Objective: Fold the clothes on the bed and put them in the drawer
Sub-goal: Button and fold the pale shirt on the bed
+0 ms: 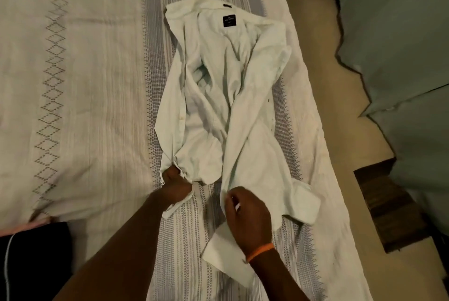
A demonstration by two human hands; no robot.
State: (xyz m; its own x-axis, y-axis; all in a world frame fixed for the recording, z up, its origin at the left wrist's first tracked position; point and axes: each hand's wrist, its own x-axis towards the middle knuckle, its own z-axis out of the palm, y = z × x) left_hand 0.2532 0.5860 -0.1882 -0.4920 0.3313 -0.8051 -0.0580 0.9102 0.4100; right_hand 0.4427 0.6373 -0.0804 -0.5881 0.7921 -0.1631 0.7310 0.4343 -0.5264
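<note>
Shirt (226, 96), white and long-sleeved, lies spread on the bed (80, 82) in the head view, over the striped band of the bedcover and close to the bed's right edge. It is open at the front, inside showing, with a dark label (229, 20) just below the collar. Its long axis runs away from the person: the collar points to the far end of the bed and the hem lies nearest the person. The body is rumpled, with folds gathered down the middle. One sleeve trails off to the right, ending in a cuff (308, 206) near the bed's edge; another cuffed end lies under the right wrist.

The left hand (176, 185) is clenched round a bunch of cloth at the near left corner of the hem. The right hand (247, 213), with an orange band (261, 251) on its wrist, pinches the edge of the right front panel near the hem.

Judging by how it drapes and creases, the cloth is light, thin and limp; it will not hold a shape unaided and should slide easily over the bedcover. The hem corners and shoulder seams look like the best places to take hold, so it can be pulled flat before any fold. A dark garment (34, 252) lies at the near left. No drawer is in view.
</note>
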